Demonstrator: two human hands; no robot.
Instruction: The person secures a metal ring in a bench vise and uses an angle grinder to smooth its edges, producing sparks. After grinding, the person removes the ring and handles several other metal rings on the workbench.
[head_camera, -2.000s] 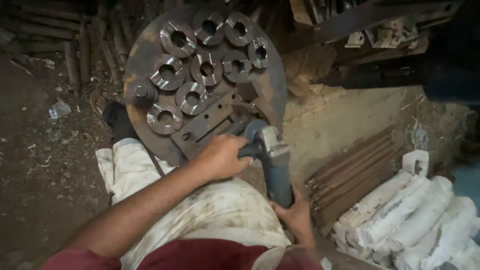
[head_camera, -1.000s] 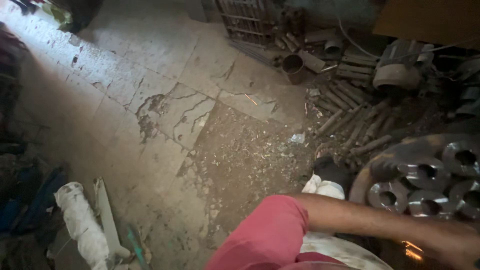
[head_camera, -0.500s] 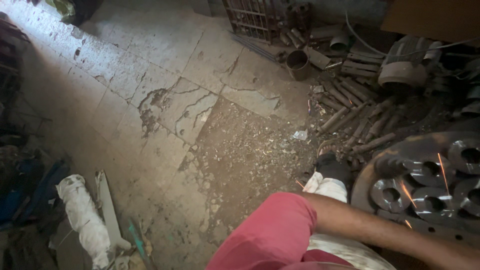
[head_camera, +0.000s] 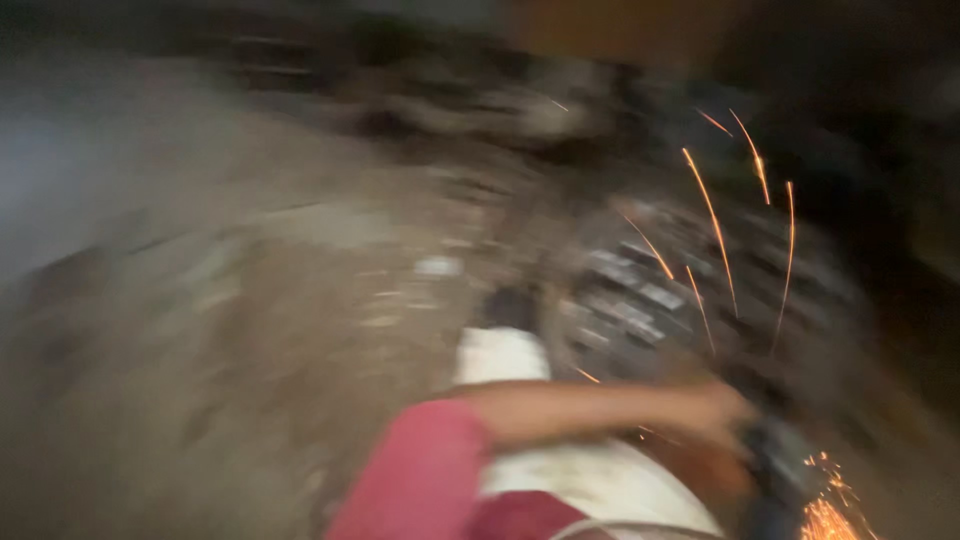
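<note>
The whole view is smeared by motion. My left arm, in a red sleeve, reaches right across my white-trousered knee. My left hand (head_camera: 722, 408) rests on the dark body of an angle grinder (head_camera: 778, 468). Orange sparks (head_camera: 826, 516) burst at the grinder's lower end and streak upward over a round rusty metal plate (head_camera: 668, 290) that carries several ring-shaped steel parts. A brownish blur under the left forearm may be my right hand (head_camera: 706, 470); its grip cannot be made out.
Dirty cracked concrete floor (head_camera: 250, 300) fills the left. A dark shoe (head_camera: 508, 305) sits beside the plate. Blurred scrap metal and pipes (head_camera: 500, 110) lie at the back. The far right is dark.
The head camera has swung right and blurred. The plate and the grinder have come further into view, and the sparks are now longer and brighter.
</note>
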